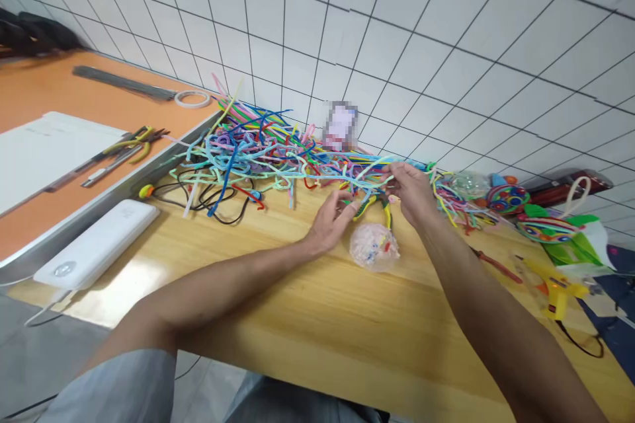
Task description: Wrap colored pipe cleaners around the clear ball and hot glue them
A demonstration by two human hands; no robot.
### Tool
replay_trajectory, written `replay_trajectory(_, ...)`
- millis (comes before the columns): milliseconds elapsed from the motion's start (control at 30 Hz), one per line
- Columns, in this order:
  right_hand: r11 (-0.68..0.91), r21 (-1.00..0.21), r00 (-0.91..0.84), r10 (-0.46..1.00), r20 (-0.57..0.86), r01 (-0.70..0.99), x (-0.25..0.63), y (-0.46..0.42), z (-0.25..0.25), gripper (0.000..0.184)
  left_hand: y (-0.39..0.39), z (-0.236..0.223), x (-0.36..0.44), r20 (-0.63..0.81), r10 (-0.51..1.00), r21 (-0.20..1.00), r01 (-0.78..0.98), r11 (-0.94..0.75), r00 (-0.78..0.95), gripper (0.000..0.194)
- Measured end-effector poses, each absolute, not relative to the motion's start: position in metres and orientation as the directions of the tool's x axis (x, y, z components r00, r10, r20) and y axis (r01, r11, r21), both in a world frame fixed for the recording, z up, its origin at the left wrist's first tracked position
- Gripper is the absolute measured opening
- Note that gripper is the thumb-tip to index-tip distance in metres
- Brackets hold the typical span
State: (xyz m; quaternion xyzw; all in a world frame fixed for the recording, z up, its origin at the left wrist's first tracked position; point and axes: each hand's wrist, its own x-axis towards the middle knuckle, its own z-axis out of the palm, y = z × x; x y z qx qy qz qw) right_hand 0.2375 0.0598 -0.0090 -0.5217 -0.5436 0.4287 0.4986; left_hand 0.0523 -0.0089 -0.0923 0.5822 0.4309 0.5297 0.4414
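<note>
A white tiled wall rises behind a wooden table and an orange tabletop.

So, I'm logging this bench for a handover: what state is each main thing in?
Left hand: fingers bent, grip unclear
Right hand: fingers bent at the fuzzy stems, grip unclear
Fuzzy stems: heaped, tangled
Pliers by the hands: handles spread apart
Clear ball: pale inside, coloured bits showing
White box: lying flat
Tape roll: lying flat
Yellow glue gun: lying down, on or off unclear

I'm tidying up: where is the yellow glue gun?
Head view: the yellow glue gun lies at the right end of the wooden table, right of the red-handled tool.
</note>
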Motion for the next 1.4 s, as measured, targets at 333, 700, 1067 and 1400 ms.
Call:
replay_trajectory(333, 0.077, -0.996, -0.019, 0.997, 0.076, 0.045, 0.243, 0.05, -0.017, 0.041, 0.046, -0.077, 0.016, 0.231, 0.973, 0.895, 0.392, -0.212, 0.001, 0.025)
replay_trajectory(700, 0.181, -0.983, 0.176, 0.967, 0.185, 0.035, 0.284, 0.054, 0.0, 0.038, 0.077, -0.036, -0.055, 0.345, 0.884, 0.882, 0.432, -0.189, -0.316, 0.059)
replay_trajectory(1067, 0.359, -0.84, -0.147, 0.933, 0.327, 0.407, 0.253, 0.0, 0.045, 0.046, 0.012, 0.012, 0.057, 0.396, 0.842, 0.914, -0.066, -0.401, 0.366, 0.038)
replay_trajectory(1400, 0.269, -0.68, -0.039, 0.942, 0.333, 0.682, 0.31, -0.036, 0.06, 0.035, 0.003, 0.015, 0.031, 0.418, 0.831, 0.86, 0.133, -0.492, 0.368, 0.043)
